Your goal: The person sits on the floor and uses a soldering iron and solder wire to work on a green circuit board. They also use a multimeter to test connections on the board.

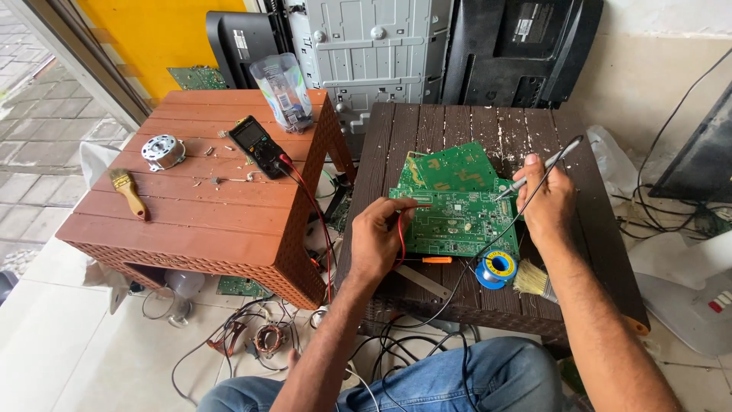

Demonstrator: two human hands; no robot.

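Left hand [379,233] pinching red probe [415,204] onto circuit board [457,217]; right hand [547,200] clamped on second probe [534,174] near tabletop [450,122] middle. Slipping tips likely bridging neighbouring contacts.

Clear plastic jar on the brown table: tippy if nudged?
Probably. The clear plastic jar is tall for its base and stands near the edge of the brown table, so a high push could topple it. It looks light; once down, its round body would likely roll.

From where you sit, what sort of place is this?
Probably a small electronics repair spot. The right hand holds a soldering iron over a green circuit board; a multimeter lies on the brown table, and opened television backs lean behind.
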